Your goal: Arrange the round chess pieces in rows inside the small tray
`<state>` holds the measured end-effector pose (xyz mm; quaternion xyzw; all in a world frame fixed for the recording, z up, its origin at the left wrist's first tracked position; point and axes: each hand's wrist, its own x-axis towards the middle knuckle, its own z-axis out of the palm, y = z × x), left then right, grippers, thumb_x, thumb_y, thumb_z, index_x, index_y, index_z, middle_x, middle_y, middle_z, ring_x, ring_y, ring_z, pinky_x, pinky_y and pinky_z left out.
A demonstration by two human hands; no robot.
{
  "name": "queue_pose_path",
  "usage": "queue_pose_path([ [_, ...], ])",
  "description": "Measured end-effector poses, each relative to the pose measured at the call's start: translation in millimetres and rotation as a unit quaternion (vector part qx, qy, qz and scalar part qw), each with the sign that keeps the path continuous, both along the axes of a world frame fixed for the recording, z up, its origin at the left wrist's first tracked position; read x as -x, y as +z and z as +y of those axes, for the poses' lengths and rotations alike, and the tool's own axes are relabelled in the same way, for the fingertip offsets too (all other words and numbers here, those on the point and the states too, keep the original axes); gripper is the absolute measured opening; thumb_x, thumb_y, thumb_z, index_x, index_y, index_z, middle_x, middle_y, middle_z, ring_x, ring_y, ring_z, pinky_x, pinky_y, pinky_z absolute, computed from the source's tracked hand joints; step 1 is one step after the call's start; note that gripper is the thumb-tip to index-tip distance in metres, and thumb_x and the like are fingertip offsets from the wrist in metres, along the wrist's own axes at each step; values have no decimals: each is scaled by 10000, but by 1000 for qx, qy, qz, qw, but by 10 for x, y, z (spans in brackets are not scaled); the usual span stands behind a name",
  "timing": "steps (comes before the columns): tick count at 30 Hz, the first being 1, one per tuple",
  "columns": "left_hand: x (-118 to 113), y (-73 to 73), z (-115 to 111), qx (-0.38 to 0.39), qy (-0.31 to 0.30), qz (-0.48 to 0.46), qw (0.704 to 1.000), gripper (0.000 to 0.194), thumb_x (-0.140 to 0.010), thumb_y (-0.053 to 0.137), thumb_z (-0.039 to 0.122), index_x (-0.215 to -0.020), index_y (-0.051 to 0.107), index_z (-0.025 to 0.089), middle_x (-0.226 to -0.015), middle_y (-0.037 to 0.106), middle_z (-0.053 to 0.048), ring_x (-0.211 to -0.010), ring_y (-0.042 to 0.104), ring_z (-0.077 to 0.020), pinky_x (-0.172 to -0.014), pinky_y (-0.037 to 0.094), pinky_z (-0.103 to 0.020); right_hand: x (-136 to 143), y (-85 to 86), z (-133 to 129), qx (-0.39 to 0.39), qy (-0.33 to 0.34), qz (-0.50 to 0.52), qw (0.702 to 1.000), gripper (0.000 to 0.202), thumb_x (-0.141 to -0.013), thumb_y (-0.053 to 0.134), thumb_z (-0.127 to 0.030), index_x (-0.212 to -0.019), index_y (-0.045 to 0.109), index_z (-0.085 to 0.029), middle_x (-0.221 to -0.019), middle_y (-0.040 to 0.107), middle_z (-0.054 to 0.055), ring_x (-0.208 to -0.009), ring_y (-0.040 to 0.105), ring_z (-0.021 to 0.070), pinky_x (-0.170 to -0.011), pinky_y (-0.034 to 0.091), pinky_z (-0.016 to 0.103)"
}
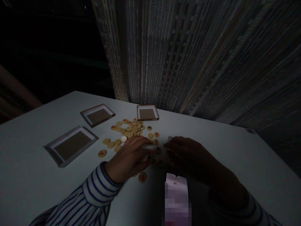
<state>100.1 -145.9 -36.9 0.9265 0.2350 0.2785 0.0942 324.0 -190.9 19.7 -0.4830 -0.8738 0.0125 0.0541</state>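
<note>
Dimly lit, the bench carries loose game pieces, heaped at twelve o'clock from the left hand, none visible in the boxes around ten, so most sorting seems left; its grip and the right hand's curl partway, contents impossible to tell.

Round discs, inward from the table's far edge: single characters in red on some, black on others, too small and dim to read. Phone, nearer side: screen largely pixelated, nothing legible.
</note>
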Motion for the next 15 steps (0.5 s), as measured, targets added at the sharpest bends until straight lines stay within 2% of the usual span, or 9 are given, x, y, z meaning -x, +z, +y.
queue_pose_path([
  [5, -29, 53, -28, -23, 3, -31, 999, 177, -811, 557, 185, -982, 602, 184, -1145, 585, -89, -1061, 508, -232, -932, 398, -443, 10, -33, -33, -41, -10, 34, 999, 161, -833, 520, -161, -947, 633, -154, -885, 640, 89, -768, 573, 181, -668, 443, 318],
  [8, -21, 64, -41, -32, 9, -32, 999, 156, -822, 534, 185, -966, 595, 186, -1129, 600, -86, -1049, 527, -229, -954, 375, -467, 9, -73, -121, -60, -28, 98, 993, 189, -830, 514, -159, -977, 633, -154, -889, 658, 91, -761, 594, 183, -659, 466, 319],
  [10, -24, 76, -51, -35, 15, -32, 999, 172, -826, 529, 189, -985, 593, 196, -1112, 610, -78, -1037, 541, -226, -968, 359, -481, 7, -113, -213, -64, -56, 143, 986, 172, -846, 491, -170, -923, 645, -163, -835, 664, 79, -742, 605, 173, -659, 484, 312],
  [12, -54, 112, -64, -36, 22, -35, 998, 173, -823, 538, 190, -986, 595, 199, -1075, 625, -68, -1010, 554, -217, -977, 349, -482, 0, -165, -316, -55, -100, 203, 972, 198, -873, 452, -185, -890, 649, -177, -840, 671, 75, -732, 615, 162, -639, 501, 294],
  [15, -161, 225, -92, -38, 23, -34, 998, 139, -817, 551, 172, -943, 603, 200, -1010, 643, -52, -959, 569, -201, -986, 335, -474, -30, -254, -446, -42, -148, 306, 939, 202, -881, 459, -218, -959, 644, -200, -923, 684, 74, -827, 636, 170, -699, 529, 307],
])
